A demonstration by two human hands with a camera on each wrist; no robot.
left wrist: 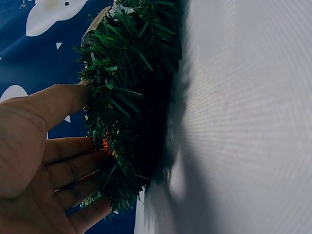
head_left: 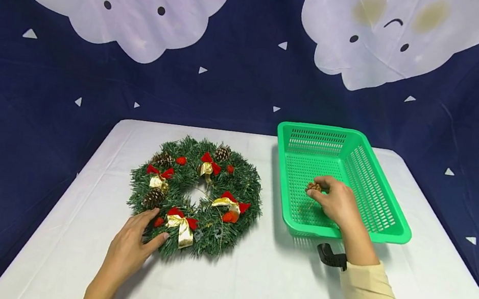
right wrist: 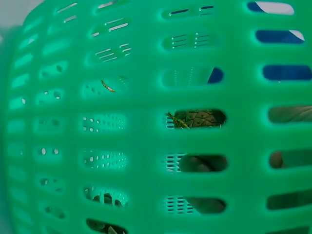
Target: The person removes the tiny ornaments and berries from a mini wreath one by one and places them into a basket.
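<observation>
Over the green basket, my right hand pinches a small brown pine cone between thumb and fingers. A thin gold string hangs below the cone. In the right wrist view the pine cone shows through a slot of the basket's wall. My left hand rests at the near left edge of a green wreath, thumb and fingers spread and relaxed. The left wrist view has the left hand with its fingertips against the wreath's needles. Red-and-gold bows, pine cones and red berries decorate the wreath.
Wreath and basket stand side by side on a white-covered table, the basket at right. Behind hangs a dark blue cloth with clouds and white triangles. Through the basket's lower slots in the right wrist view, a brownish scaly thing shows.
</observation>
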